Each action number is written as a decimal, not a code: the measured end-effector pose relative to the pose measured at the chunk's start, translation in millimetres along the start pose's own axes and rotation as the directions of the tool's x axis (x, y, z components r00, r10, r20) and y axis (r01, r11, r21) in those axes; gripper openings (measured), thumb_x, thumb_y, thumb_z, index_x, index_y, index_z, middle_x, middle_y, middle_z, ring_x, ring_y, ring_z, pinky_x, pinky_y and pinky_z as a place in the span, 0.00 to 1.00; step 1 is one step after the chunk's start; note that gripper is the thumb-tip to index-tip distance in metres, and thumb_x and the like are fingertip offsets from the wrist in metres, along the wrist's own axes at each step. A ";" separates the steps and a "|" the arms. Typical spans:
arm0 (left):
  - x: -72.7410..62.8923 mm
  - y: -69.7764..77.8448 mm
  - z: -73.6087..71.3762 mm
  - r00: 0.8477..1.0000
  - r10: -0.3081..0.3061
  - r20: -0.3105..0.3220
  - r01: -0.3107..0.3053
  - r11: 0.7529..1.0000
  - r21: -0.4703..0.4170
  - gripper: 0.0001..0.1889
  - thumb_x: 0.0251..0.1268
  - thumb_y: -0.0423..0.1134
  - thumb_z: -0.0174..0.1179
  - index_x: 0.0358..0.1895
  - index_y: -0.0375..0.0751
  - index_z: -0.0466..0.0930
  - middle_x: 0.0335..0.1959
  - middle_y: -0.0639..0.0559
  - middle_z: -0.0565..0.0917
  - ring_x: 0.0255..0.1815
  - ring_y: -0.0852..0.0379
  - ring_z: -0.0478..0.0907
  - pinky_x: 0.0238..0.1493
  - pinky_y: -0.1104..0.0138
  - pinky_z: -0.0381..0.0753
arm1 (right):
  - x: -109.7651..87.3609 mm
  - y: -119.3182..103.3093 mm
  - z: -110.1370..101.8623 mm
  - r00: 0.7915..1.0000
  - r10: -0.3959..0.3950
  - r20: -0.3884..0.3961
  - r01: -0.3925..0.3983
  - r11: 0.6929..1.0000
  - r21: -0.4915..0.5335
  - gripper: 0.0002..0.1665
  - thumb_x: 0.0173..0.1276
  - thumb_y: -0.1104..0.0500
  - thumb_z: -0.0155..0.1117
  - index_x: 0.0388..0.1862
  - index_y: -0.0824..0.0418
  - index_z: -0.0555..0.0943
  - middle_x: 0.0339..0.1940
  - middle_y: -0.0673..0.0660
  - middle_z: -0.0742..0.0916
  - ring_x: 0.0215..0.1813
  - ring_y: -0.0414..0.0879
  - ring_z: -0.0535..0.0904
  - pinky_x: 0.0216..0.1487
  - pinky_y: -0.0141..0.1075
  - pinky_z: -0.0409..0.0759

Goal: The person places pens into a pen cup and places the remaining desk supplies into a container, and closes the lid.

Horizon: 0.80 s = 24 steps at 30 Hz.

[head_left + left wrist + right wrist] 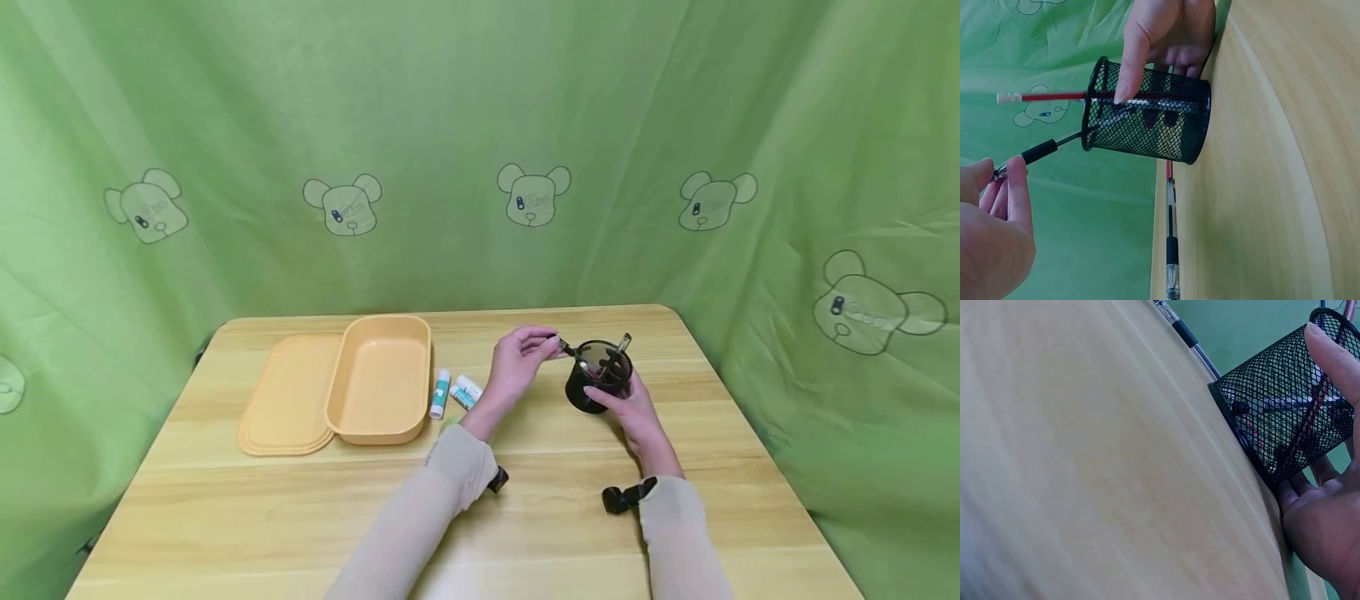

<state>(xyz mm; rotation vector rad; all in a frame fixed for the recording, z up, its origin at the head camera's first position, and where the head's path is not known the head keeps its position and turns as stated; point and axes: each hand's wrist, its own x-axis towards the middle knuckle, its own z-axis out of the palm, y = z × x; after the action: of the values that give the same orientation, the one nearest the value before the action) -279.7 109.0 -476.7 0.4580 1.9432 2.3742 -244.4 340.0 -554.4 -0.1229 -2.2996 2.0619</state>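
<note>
My right hand [630,408] grips a black mesh pen cup [1147,115], thumb across the near side and fingers behind it. The cup stands upright on the table, slightly tilted in the head view. My left hand [517,358] pinches the end of a pen [1040,152] with a black grip; the pen's other end is inside the cup. A red pencil [1054,96] with a white eraser sticks out over the rim. Another pen [1172,250], clear with a black grip, lies on the table beyond the cup.
A light-orange box [378,379] stands at the left, beside its flat lid [288,396]. Two glue sticks [440,393] lie right of the box, and a green item [447,423] is partly hidden by my left wrist. Green curtains [450,108] surround the wooden table [247,517].
</note>
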 end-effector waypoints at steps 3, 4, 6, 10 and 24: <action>1.7 -3.8 2.4 1.000 -0.001 0.007 0.001 1.000 0.027 0.14 0.70 0.32 0.66 0.55 0.30 0.84 0.45 0.40 0.90 0.46 0.48 0.90 0.52 0.67 0.89 | 0.7 -0.6 -0.1 1.000 -0.011 -0.004 0.011 1.000 0.005 0.51 0.67 0.59 0.76 0.83 0.51 0.59 0.76 0.61 0.75 0.68 0.36 0.73 0.65 0.18 0.71; 1.9 -5.0 3.1 1.000 -0.002 0.009 0.001 0.999 0.039 0.14 0.71 0.32 0.66 0.56 0.30 0.83 0.45 0.41 0.90 0.46 0.48 0.90 0.51 0.68 0.89 | 0.9 -0.5 -0.2 1.000 -0.016 0.000 0.016 1.000 0.005 0.51 0.67 0.59 0.76 0.83 0.52 0.59 0.75 0.58 0.77 0.68 0.34 0.74 0.65 0.18 0.71; 2.1 -7.6 4.5 1.000 -0.005 0.012 0.004 0.998 0.062 0.15 0.70 0.33 0.66 0.56 0.31 0.83 0.44 0.42 0.90 0.46 0.49 0.90 0.51 0.69 0.88 | 1.6 -0.1 -0.2 1.000 -0.025 0.005 0.025 1.000 0.015 0.50 0.67 0.60 0.75 0.82 0.52 0.60 0.72 0.55 0.79 0.66 0.33 0.75 0.65 0.19 0.71; 1.1 -10.9 7.0 0.999 0.001 0.032 -0.004 0.994 0.107 0.15 0.69 0.34 0.67 0.56 0.35 0.84 0.47 0.43 0.91 0.47 0.51 0.90 0.51 0.70 0.88 | 1.7 0.6 0.1 1.000 -0.019 0.004 0.019 1.000 0.015 0.50 0.68 0.61 0.75 0.83 0.54 0.59 0.76 0.60 0.75 0.68 0.36 0.75 0.65 0.18 0.71; -2.5 -17.4 5.5 0.999 -0.007 0.044 0.000 0.989 0.148 0.13 0.69 0.35 0.68 0.55 0.41 0.86 0.51 0.46 0.90 0.50 0.59 0.88 0.54 0.72 0.86 | -1.8 -2.1 0.2 0.999 0.037 -0.007 -0.037 0.999 -0.032 0.54 0.68 0.59 0.75 0.85 0.53 0.53 0.82 0.64 0.66 0.79 0.54 0.65 0.81 0.37 0.64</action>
<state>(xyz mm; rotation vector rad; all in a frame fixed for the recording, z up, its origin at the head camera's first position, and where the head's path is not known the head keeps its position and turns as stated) -278.6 117.4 -493.1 0.5089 2.1078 2.2067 -242.6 339.3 -552.3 -0.1746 -2.3450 2.0381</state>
